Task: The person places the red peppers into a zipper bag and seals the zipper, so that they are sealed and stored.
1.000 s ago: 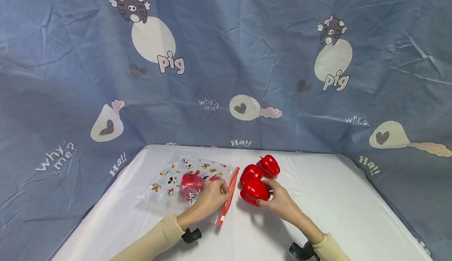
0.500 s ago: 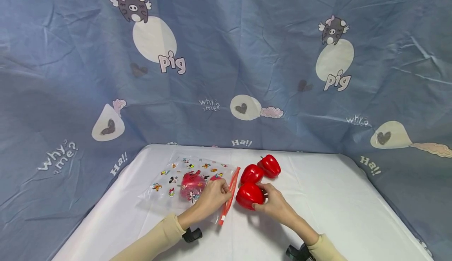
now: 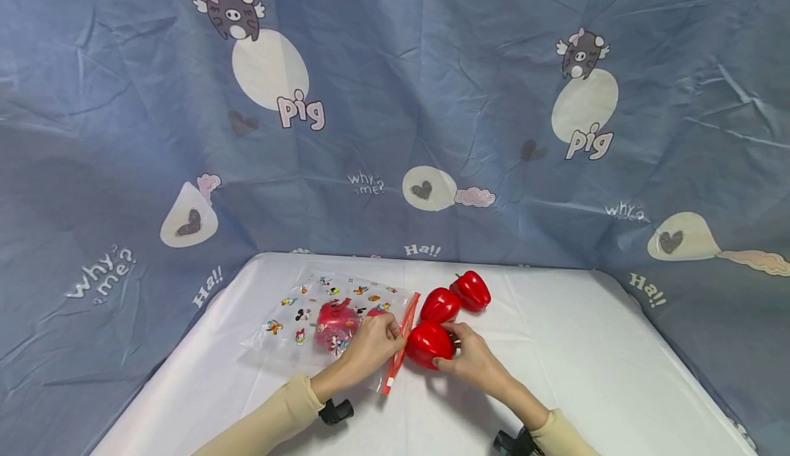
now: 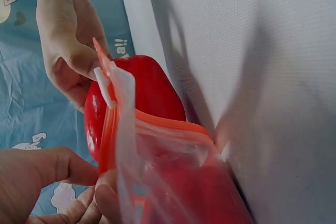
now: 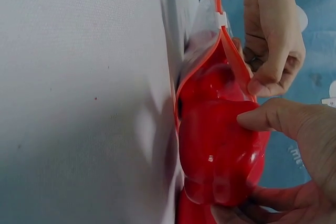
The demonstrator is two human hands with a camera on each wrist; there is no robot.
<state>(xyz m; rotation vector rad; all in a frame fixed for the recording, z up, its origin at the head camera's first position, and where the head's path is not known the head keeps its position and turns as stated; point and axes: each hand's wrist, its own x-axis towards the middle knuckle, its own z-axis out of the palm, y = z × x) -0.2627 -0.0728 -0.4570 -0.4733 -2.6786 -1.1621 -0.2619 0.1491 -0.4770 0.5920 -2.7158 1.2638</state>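
Note:
My left hand (image 3: 374,338) pinches the upper edge of a clear zip bag (image 3: 290,343) with an orange-red zip and cartoon prints. The right wrist view shows the bag's mouth (image 5: 227,40) parted, with a white slider (image 5: 221,20) at one end. Inside the bag lies a red bell pepper (image 3: 336,326), and more red shows beside it, partly behind my left hand. My right hand (image 3: 472,360) grips another red bell pepper (image 3: 428,344) right at the bag's mouth, thumb on one side and fingers on the other.
Two more red bell peppers, a nearer one (image 3: 439,305) and a farther one (image 3: 471,291), sit on the white tabletop (image 3: 574,346) behind the held one. A blue cloth (image 3: 370,99) printed with pigs hangs behind the table.
My right hand has carried its bell pepper left and slightly toward me, from beside the other peppers to the bag's mouth. My left hand has stayed at the bag's edge.

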